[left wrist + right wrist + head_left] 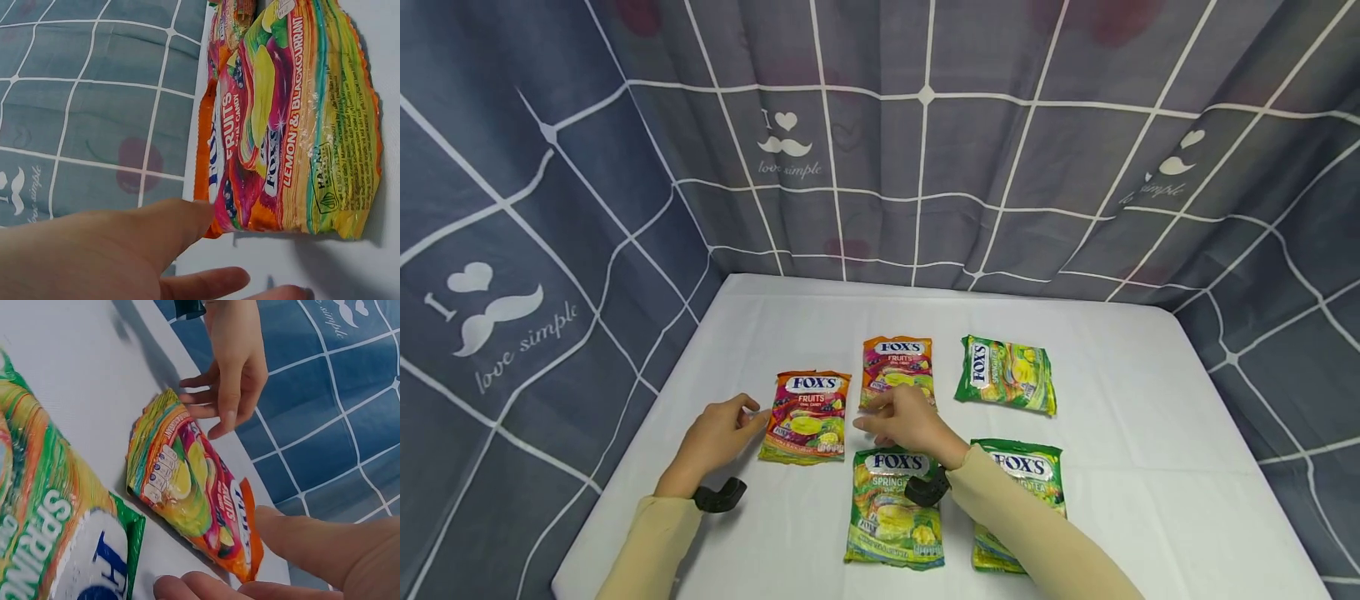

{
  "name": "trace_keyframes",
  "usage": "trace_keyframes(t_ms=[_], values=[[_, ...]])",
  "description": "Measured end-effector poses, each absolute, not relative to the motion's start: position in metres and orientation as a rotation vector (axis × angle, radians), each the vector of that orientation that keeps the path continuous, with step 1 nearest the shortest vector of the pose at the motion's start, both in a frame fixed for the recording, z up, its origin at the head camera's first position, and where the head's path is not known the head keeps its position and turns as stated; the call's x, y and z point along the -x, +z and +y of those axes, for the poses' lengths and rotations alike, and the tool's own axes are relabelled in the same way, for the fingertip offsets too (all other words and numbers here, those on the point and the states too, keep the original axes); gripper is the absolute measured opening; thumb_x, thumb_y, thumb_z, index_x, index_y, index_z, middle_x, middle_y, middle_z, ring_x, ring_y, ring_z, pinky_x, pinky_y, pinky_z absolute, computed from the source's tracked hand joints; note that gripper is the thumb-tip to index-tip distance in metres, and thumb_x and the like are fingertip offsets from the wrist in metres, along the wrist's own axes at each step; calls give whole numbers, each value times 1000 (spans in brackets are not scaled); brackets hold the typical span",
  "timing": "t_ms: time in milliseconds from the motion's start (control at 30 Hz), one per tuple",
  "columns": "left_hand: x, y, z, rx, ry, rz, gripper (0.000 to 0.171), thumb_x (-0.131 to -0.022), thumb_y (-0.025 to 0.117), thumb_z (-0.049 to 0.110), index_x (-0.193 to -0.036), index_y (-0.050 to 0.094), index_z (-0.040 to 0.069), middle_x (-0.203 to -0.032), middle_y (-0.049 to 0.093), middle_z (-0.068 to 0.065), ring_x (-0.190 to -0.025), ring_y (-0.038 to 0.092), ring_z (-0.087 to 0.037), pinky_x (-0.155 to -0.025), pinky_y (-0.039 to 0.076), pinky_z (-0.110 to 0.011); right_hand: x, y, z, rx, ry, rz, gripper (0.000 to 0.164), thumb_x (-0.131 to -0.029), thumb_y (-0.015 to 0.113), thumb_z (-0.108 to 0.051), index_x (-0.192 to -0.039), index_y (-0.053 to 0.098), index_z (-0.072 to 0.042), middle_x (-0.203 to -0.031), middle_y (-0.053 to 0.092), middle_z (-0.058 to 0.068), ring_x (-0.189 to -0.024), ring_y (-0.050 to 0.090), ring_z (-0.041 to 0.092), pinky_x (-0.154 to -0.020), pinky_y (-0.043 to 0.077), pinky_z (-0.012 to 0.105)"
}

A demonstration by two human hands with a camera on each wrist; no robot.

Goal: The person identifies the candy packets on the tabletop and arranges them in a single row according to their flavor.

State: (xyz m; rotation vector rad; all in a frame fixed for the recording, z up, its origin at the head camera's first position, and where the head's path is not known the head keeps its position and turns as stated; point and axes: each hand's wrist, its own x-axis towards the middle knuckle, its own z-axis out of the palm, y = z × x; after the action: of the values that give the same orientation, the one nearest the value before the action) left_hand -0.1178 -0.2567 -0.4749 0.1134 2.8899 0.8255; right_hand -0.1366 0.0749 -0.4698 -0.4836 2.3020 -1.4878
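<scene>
A red-orange bag of Fox's Fruits candy (808, 417) lies flat on the white table, left of the middle. My left hand (718, 433) is at its left edge, fingers relaxed; in the left wrist view the thumb (175, 225) overlaps a corner of the bag, and I cannot tell if it touches. To the bag's right, my right hand (910, 425) hovers with loosely bent fingers and nothing between them. It partly covers a second Fox's Fruits bag (897, 358) behind it. Below that hand lies a green Fox's Spring Tea bag (895, 517).
Another green Fox's bag (1026, 467) lies partly under my right forearm. A third green bag (1009, 375) rests sideways at the back right. Dark checked curtains (880, 142) enclose the back and sides of the white table (1150, 467).
</scene>
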Motion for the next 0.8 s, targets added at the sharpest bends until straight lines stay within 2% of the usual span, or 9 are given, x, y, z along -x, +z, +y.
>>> trace_keyframes(t_ms=[267, 600, 800], values=[[121, -480, -249, -104, 822, 2880, 38, -106, 72, 32, -118, 70, -4, -79, 61, -2, -70, 53, -19, -63, 41, -35, 139, -483, 60, 477, -1447, 2322, 47, -102, 82, -17, -129, 68, 19, -87, 79, 19, -64, 76, 28, -60, 63, 34], [126, -487, -240, -82, 852, 2886, 39, -107, 73, 31, -117, 70, -6, -74, 57, -3, -67, 53, -20, -63, 42, -35, 143, -490, 48, 447, -1441, 2347, 32, -102, 80, -12, -117, 75, 16, -82, 78, 19, -63, 76, 27, -56, 62, 32], [129, -493, -237, -49, 858, 2888, 37, -108, 71, 29, -118, 68, -6, -77, 60, -4, -72, 55, -20, -65, 45, -35, 143, -492, 40, 421, -1460, 2337, 23, -104, 78, -10, -108, 79, 13, -81, 78, 18, -66, 77, 32, -57, 62, 32]])
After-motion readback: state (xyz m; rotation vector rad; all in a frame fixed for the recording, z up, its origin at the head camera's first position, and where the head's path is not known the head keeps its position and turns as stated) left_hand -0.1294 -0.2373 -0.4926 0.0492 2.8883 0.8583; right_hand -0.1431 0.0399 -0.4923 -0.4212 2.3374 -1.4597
